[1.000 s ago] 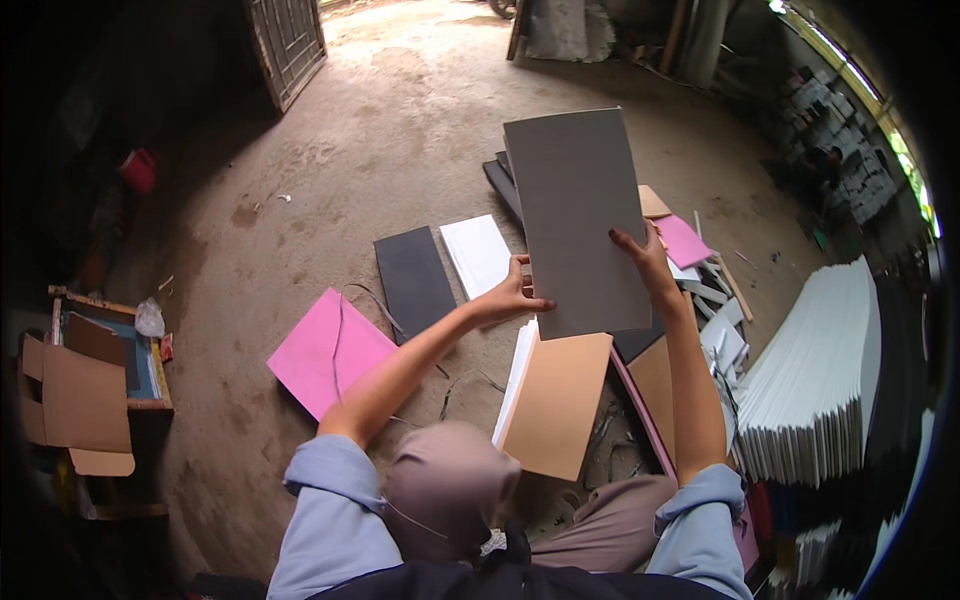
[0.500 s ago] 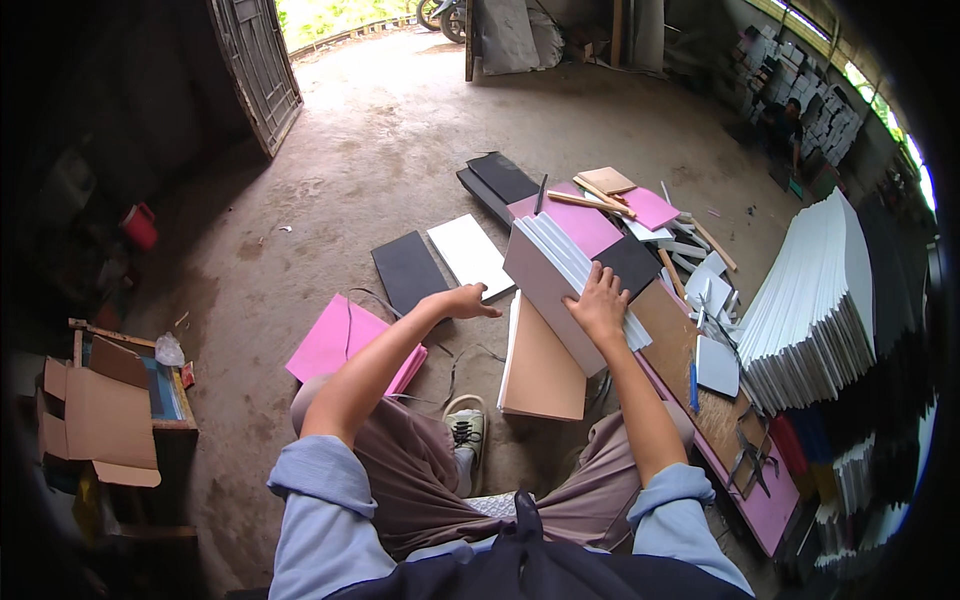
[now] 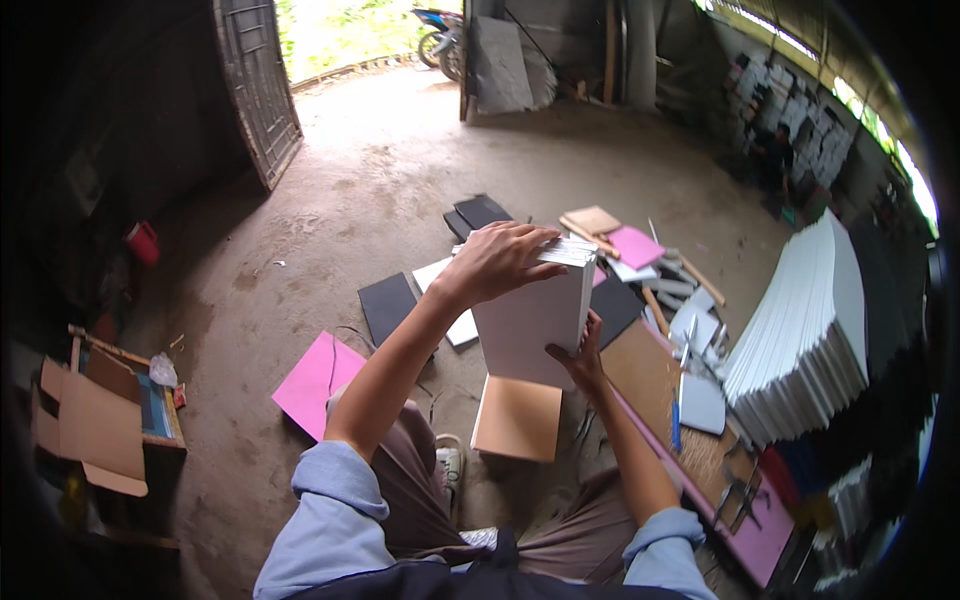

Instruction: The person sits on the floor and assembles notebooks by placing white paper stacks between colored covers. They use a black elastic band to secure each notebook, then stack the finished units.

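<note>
A thick stack of pale grey-white sheets [image 3: 530, 325] stands upright off the floor in front of me, its layered edge turned up and to the right. My left hand [image 3: 503, 262] lies over its top edge, fingers across the sheet ends and thumb on the near face. Low on the right side, my right hand [image 3: 583, 358] grips the stack, thumb on the near face and fingers mostly hidden behind. Just below is a stack of tan sheets [image 3: 517, 420]. Pink sheets [image 3: 312, 382] lie by my left knee, with a black sheet [image 3: 388, 308] beyond them.
To my right, a board [image 3: 640, 375] bears a blue-handled tool [image 3: 675, 427] and black scissors-like tools [image 3: 742, 500]. A tall pile of white sheets [image 3: 800, 340] stands beyond it. Offcuts and sticks lie ahead. An opened cardboard box [image 3: 105, 425] sits left. Another person [image 3: 773, 160] crouches far right.
The stack of pale sheets has been raised and turned more upright. My left hand, empty before, has come onto its top edge; my right hand has shifted to its lower right side.
</note>
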Motion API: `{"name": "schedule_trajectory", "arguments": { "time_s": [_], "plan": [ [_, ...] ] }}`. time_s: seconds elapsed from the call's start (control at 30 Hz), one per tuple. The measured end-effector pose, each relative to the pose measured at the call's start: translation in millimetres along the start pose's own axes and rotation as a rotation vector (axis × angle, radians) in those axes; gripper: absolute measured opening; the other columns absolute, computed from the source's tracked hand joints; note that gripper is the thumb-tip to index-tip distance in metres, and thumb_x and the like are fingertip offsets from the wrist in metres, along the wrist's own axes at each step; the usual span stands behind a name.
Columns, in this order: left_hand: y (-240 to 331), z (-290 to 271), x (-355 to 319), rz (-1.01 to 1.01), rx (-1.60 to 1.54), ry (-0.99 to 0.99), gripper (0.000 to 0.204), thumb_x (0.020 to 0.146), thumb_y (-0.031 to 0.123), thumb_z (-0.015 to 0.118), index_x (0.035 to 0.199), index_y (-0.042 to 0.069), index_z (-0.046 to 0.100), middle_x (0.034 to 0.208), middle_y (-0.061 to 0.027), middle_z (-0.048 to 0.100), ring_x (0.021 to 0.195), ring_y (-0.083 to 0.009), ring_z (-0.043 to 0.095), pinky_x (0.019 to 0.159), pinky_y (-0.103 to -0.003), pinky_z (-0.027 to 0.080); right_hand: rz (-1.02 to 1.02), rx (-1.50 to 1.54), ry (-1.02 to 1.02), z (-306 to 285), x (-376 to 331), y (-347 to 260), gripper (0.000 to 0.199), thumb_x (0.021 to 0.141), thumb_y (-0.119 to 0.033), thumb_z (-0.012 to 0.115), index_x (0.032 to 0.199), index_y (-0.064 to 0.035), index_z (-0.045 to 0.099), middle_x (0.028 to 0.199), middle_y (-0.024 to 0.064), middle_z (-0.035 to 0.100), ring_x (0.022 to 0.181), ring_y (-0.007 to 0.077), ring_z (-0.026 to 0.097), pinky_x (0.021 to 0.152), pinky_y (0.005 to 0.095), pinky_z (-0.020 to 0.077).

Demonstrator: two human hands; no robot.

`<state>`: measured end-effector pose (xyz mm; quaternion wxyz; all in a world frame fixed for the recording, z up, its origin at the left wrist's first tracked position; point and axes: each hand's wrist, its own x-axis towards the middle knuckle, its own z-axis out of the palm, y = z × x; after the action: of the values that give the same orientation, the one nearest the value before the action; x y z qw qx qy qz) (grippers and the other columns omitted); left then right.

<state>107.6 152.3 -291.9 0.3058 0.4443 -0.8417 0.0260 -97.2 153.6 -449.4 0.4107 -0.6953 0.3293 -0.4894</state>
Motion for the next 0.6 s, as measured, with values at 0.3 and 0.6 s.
{"name": "schedule_trajectory", "arguments": {
  "time_s": [0.3,0.6],
  "plan": [
    [42,65,22,0.145,0.213,0.019,0.065,0.065,0.036,0.067,0.117,0.005,0.045,0.11,-0.0114,0.052,0.104,-0.027,0.049,0.09,-0.037,0.039,0.064,-0.049,0.065,-12,-17,34,0.08,0.062,-0.011,0.076,0.114,-0.0038,0.016,0.11,0.0159,0.037,0.104,0.0236,0.042,0.084,0.0337,0.0399],
    [36,63,14,0.159,0.168,0.208,0.06,0.065,0.036,0.068,0.114,0.009,0.048,0.113,-0.0064,0.052,0.107,-0.0215,0.048,0.098,-0.039,0.03,0.092,-0.018,0.122,-9,-8,24,0.075,0.059,-0.013,0.077,0.111,-0.001,0.025,0.106,0.0166,0.046,0.098,0.0252,0.049,0.083,0.0356,0.0408]
  ]
}}
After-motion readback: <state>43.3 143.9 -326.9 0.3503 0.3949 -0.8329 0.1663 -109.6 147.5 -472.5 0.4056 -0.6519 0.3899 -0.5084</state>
